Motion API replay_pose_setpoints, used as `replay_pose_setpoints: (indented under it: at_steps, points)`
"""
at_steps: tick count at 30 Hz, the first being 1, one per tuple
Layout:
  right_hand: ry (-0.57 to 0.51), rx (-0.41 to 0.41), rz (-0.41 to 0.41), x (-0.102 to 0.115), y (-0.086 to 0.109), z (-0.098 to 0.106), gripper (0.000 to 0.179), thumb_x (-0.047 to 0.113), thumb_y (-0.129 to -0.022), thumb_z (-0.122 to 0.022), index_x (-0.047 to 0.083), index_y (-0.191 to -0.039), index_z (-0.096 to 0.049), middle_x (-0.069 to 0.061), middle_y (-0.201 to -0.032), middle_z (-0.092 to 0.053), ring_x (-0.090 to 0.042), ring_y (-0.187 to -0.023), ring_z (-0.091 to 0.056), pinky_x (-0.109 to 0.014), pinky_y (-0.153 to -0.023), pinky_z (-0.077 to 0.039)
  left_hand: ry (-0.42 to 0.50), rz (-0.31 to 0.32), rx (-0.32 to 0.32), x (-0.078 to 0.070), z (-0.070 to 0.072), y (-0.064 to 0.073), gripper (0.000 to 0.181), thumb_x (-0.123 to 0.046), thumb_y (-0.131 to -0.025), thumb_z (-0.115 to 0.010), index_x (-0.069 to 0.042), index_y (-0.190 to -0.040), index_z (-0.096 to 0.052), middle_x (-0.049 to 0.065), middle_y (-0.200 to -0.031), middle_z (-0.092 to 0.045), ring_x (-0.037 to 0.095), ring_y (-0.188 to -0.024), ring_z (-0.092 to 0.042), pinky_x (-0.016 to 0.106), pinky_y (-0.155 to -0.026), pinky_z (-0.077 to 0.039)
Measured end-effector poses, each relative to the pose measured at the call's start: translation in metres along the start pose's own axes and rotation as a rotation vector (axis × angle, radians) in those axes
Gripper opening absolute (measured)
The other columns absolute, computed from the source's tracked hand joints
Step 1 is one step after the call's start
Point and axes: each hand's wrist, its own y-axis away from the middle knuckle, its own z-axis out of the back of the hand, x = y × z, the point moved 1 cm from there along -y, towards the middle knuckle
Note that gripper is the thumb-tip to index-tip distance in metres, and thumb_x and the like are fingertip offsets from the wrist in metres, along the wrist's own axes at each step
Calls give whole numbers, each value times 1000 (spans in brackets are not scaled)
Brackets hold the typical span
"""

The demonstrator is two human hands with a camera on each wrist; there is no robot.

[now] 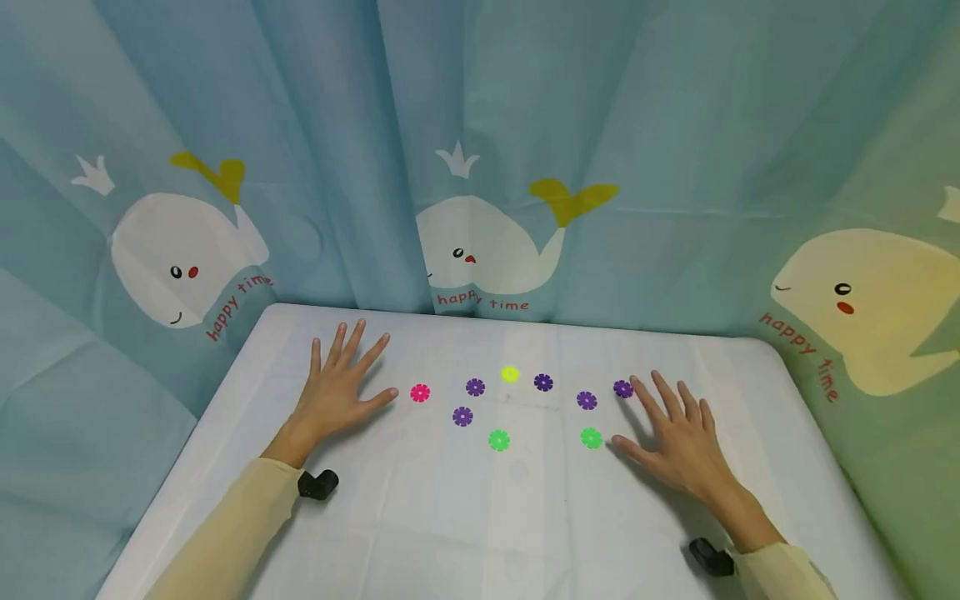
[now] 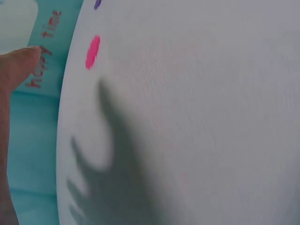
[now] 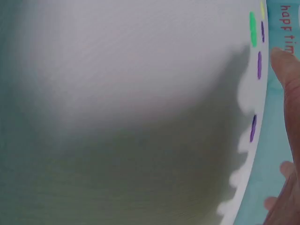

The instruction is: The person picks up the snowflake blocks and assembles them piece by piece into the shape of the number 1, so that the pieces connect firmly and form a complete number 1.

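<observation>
Creased cloth (image 1: 442, 517) beneath notched discs (image 1: 495, 436).

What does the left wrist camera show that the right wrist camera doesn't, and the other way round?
Only the left wrist view shows the pink disc and part of the left hand.

Only the right wrist view shows a green disc, a sliver of a yellow disc and part of the right hand.

Both show white table, a hand's shadow, blue curtain with red lettering, and purple discs: one in the left, three in the right.
</observation>
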Motion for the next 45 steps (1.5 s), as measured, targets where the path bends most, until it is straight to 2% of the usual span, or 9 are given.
replay_pose_setpoints:
  at_steps: [4, 9, 14, 17, 20, 23, 30, 37, 45]
  points:
    - [-66, 25, 53, 11, -6, 2, 95, 52, -84, -79, 25, -162, -31, -20, -161, -34, -58, -134, -37, -78, -98, -30, 41, -57, -4, -13, -1, -5, 88, -63, -90, -64, -33, -164, -26, 8, -173, -6, 40, -157, -2, 72, -116, 4]
    - [-167, 78, 104, 24, -9, 5, 85, 43, -86, -83, 21, -157, -42, -21, -149, -49, -49, -117, -52, -70, -90, -44, 61, -161, 10, -35, -4, -10, 85, -59, -89, -67, -34, -162, -31, 9, -171, -19, 40, -155, -18, 74, -115, -9]
    - [-262, 88, 165, 29, -11, 3, 75, 32, -83, -87, 15, -149, -53, -21, -135, -60, -41, -113, -57, -62, -91, -47, 128, -222, 37, -59, -11, -10, 80, -52, -88, -73, -31, -159, -41, 9, -165, -34, 37, -143, -38, 68, -112, -24]
    - [-289, 91, 189, 29, -12, -1, 70, 25, -82, -88, 11, -144, -58, -20, -130, -62, -40, -111, -58, -60, -90, -48, 184, -245, 26, -72, -15, -12, 72, -44, -86, -78, -26, -152, -52, 8, -153, -49, 33, -133, -47, 62, -107, -32]
    - [-307, 104, 200, 30, -14, -1, 62, 20, -82, -88, 9, -138, -64, -18, -126, -63, -37, -109, -58, -58, -89, -49, 240, -263, 35, -83, -19, -15, 65, -39, -85, -82, -22, -144, -61, 5, -139, -59, 28, -124, -51, 56, -103, -35]
    - [-319, 111, 217, 31, -16, -1, 55, 15, -80, -88, 8, -132, -69, -14, -122, -64, -35, -107, -59, -56, -87, -49, 278, -283, 79, -91, -22, -19, 61, -37, -84, -84, -20, -139, -65, 3, -128, -62, 26, -117, -52, 51, -98, -36]
    - [-341, 138, 227, 31, -20, -4, 43, 7, -80, -86, 9, -121, -75, -11, -118, -64, -32, -106, -61, -53, -86, -51, 280, -285, 176, -97, -30, -26, 50, -34, -86, -84, -20, -132, -69, 2, -119, -63, 23, -113, -53, 47, -96, -37]
    - [-372, 115, 225, 31, -21, -7, 31, 2, -78, -86, 8, -108, -78, -13, -116, -63, -33, -104, -61, -51, -84, -51, 268, -281, 193, -94, -40, -28, 41, -29, -88, -83, -20, -127, -73, -1, -116, -64, 20, -109, -52, 43, -92, -37]
    - [-402, 101, 206, 33, -19, -7, 30, 0, -78, -86, 8, -105, -76, -14, -115, -63, -30, -99, -63, -46, -82, -54, 298, -307, 196, -95, -42, -33, 29, -27, -88, -84, -21, -115, -78, -1, -114, -63, 20, -109, -51, 42, -92, -36]
